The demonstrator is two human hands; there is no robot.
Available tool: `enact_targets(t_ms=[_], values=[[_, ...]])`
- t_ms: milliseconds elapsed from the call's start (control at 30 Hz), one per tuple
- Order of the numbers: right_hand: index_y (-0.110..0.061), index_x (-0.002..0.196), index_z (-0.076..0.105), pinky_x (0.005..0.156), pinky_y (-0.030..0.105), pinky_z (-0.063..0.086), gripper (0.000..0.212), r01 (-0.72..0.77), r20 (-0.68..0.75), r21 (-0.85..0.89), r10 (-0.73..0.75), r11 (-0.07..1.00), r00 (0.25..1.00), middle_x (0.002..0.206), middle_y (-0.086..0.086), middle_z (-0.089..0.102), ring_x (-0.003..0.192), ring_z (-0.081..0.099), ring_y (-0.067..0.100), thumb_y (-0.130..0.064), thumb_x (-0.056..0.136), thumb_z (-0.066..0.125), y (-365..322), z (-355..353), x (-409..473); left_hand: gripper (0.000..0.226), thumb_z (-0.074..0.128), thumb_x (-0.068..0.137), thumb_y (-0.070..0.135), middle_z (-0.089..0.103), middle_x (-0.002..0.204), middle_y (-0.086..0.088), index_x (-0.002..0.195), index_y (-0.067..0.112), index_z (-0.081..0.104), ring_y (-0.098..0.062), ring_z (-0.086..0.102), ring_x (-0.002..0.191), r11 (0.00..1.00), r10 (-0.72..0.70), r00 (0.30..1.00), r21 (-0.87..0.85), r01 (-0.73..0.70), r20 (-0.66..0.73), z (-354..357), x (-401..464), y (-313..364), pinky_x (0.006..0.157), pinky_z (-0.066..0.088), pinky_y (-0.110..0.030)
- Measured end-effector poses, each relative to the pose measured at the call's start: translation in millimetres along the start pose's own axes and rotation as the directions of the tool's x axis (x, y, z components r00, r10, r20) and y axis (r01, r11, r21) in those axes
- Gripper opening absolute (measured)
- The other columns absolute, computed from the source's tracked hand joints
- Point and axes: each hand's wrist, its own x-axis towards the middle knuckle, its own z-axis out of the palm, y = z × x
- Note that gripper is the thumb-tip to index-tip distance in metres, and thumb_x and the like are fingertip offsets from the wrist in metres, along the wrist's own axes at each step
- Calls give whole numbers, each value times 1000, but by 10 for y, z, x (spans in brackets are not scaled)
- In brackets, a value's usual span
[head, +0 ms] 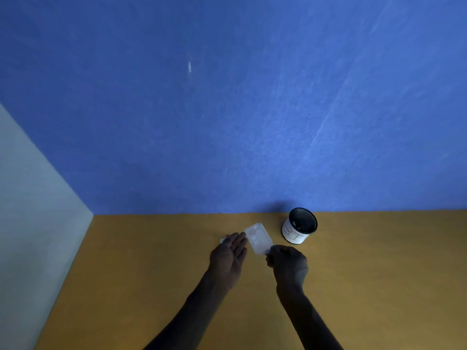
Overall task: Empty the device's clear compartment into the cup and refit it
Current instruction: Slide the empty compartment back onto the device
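My right hand [288, 263] pinches the near end of the clear compartment [258, 238], a pale translucent rectangular piece held just above the table. My left hand [231, 252] is open beside it, palm turned toward the compartment, fingertips close to its left edge. A small white part of the device [222, 240] peeks out behind my left fingers; most of it is hidden. The cup [299, 229], white outside with dark markings and dark inside, stands upright to the right of the compartment, near the wall.
The ochre table [151, 286] ends at a blue wall [227, 109] just behind the cup. A pale wall [32, 210] borders the table on the left.
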Motion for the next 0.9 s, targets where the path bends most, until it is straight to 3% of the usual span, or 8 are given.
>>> enact_targets(t_ms=[133,200,267,333,500,667,767,900], values=[[-14,72,77,40,8,40,15,22,-8,33,-22,999,1000,58,-1,73,42,60,1,-15,84,67,-17,180,-136,44,35,104,23,48,146,-19,139,-3,41,-31,46,135,998,32,997,-56,-36,-69,-126,48,59,103,39,-39],[-17,66,76,47,20,48,18,14,20,65,-15,998,1000,54,-1,71,46,62,6,-14,82,69,-39,232,-171,44,35,104,24,50,143,-18,138,-3,43,-31,47,133,997,24,997,-69,-29,-68,-133,33,96,101,42,-40],[-21,56,72,55,35,55,26,10,68,96,-17,995,998,54,0,71,51,65,15,-12,80,69,-43,298,-229,42,35,104,25,59,131,-18,132,-3,49,-29,58,119,997,25,998,-72,-29,-58,-139,7,140,91,48,-38],[-24,50,69,59,40,58,33,33,96,91,-41,995,994,55,0,72,53,68,21,-11,80,69,-39,351,-284,36,37,104,25,64,110,-16,120,-1,56,-24,64,95,997,44,998,-64,-47,-48,-149,-22,184,78,52,-36],[-20,65,73,63,46,64,21,40,233,69,-55,997,971,61,2,75,56,72,17,-14,85,70,32,481,-302,49,35,104,28,53,118,-24,135,-8,45,-31,56,95,997,50,997,-58,-46,62,-233,-110,275,79,44,-39],[-6,72,72,56,40,59,20,109,223,-46,-96,993,970,66,11,73,55,62,16,-13,90,66,90,584,-130,44,38,103,21,62,109,-19,136,-7,46,-29,60,96,991,99,993,-101,-92,66,-350,-132,383,83,48,-38],[-3,64,67,47,27,42,29,108,273,-176,-56,978,960,53,3,59,46,49,10,-16,89,67,126,672,50,42,42,102,20,64,108,-18,133,-7,48,-28,62,95,989,110,993,-101,-106,36,-451,-113,415,81,51,-36],[8,81,72,50,27,42,31,43,361,-241,49,969,931,63,13,65,56,55,16,-22,86,73,183,808,186,36,49,98,17,63,119,-21,126,-5,53,-28,65,97,988,96,995,-122,-100,-34,-558,-78,438,74,58,-35]])
